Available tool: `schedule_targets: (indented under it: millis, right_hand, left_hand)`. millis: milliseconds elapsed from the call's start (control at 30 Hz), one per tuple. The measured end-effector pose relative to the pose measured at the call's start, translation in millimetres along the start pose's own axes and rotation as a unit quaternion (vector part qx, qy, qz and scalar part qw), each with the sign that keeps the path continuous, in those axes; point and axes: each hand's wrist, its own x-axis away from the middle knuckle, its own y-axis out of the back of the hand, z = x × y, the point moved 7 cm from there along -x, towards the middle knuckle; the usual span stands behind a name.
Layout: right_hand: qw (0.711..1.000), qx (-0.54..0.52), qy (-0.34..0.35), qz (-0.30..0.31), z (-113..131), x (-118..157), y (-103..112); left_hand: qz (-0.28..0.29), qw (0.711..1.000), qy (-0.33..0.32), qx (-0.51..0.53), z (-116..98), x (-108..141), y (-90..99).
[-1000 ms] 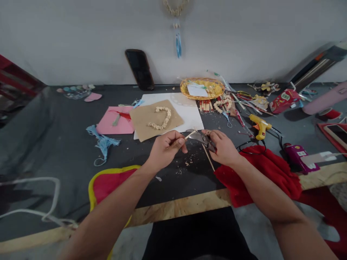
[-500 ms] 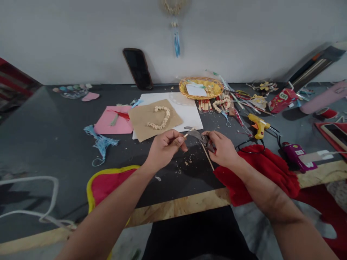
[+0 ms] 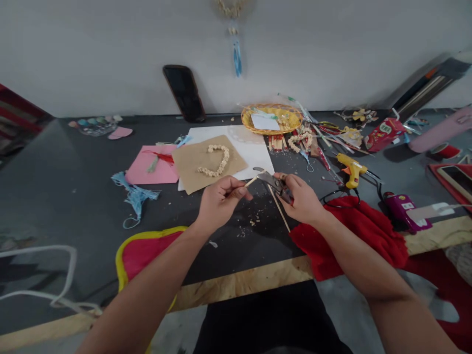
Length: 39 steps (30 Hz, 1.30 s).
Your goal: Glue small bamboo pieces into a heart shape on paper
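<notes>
My left hand pinches thin stick; right hand grips cutters, blades seemingly at stick's tip.

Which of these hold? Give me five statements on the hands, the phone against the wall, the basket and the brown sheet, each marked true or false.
1. The right hand holds the cutters. True.
2. The left hand holds the glue gun. False: it holds a thin stick; the glue gun lies beyond the right hand, off to the right.
3. The black phone leans against the wall. True.
4. The basket is empty. False: white paper lies in it, among other things.
5. A curved string of beads lies on the brown sheet. True.
</notes>
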Motion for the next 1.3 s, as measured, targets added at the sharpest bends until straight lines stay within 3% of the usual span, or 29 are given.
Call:
schedule_targets:
  millis: [200, 633, 933, 1300]
  right_hand:
    - [1.0, -0.004, 0.01, 0.01, 0.0, -0.7, 0.9]
    - [1.0, 0.004, -0.007, -0.007, 4.4, 1.5, 6.2]
    - [1.0, 0.007, 0.022, 0.004, 0.0, -1.0, 4.1]
    - [1.0, 0.016, -0.013, -0.01, 8.6, 1.3, 10.5]
  left_hand:
    - [0.033, 0.999, 0.018, 0.016, -2.0, -3.4, -1.7]
    - [0.045, 0.995, 0.034, 0.08, -1.4, 0.9, -5.1]
    - [0.125, 0.969, 0.094, 0.189, 9.7, -0.8, -15.1]
    - [0.106, 0.968, 0.088, 0.209, 9.5, 0.9, -15.7]
